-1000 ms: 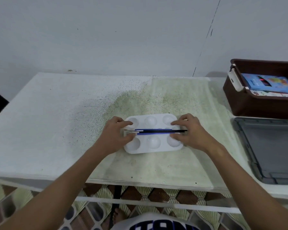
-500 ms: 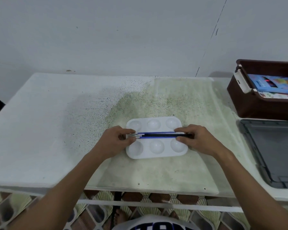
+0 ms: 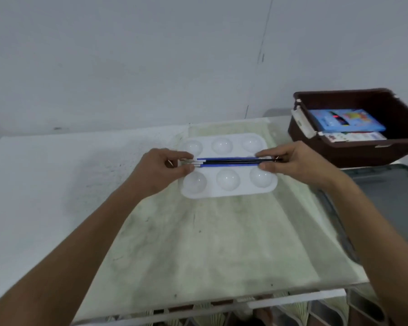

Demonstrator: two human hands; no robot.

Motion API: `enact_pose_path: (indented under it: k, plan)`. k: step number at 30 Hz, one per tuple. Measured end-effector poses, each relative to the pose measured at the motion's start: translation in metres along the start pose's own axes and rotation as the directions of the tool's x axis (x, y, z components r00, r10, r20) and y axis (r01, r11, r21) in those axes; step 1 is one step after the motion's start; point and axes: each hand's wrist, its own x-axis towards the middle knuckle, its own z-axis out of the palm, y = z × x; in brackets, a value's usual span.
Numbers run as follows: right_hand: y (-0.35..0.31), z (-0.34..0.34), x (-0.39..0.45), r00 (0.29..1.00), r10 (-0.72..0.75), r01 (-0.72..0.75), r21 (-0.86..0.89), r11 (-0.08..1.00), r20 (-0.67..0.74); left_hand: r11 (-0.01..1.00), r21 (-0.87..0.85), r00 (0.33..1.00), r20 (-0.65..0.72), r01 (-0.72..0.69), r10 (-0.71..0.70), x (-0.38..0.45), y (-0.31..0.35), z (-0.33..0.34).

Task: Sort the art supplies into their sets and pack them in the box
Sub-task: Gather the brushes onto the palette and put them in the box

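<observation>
Tabletop [image 3: 57,184] now sits lower as both hands, left hand [image 3: 161,170] and right hand [image 3: 292,164], keep pinching the brushes [image 3: 231,161] across the palette [image 3: 229,191].

Palette [image 3: 229,192]: white plastic, glossy, wells catching highlights. Brushes [image 3: 231,161] lying across the palette: smooth blue and black handles, shining metal ferrules toward its left end. Table [image 3: 40,184] under the palette: matt, speckled, showing green staining. Box [image 3: 368,154] right of the palette: brown plastic, dull sheen.

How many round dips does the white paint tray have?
6. The white palette has three wells along its far row and three along its near row, split by the brushes. None look hidden.
</observation>
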Motion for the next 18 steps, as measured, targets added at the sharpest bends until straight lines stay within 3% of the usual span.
enact_pose_path:
  k: [4,11,18]
  plan:
    - [0.000,-0.085,0.001,0.996,-0.056,0.051,-0.062,0.997,-0.072,0.995,-0.056,0.997,-0.022,-0.078,0.077,0.052,0.066,0.027]
    - [0.040,-0.240,0.002,0.993,0.024,-0.043,-0.166,0.985,-0.118,0.989,-0.096,0.990,0.074,-0.109,0.117,0.146,0.180,0.120]
    - [0.113,-0.314,0.017,0.987,0.149,-0.159,-0.202,0.966,-0.068,0.993,0.064,0.986,0.141,-0.099,0.089,0.203,0.224,0.206]
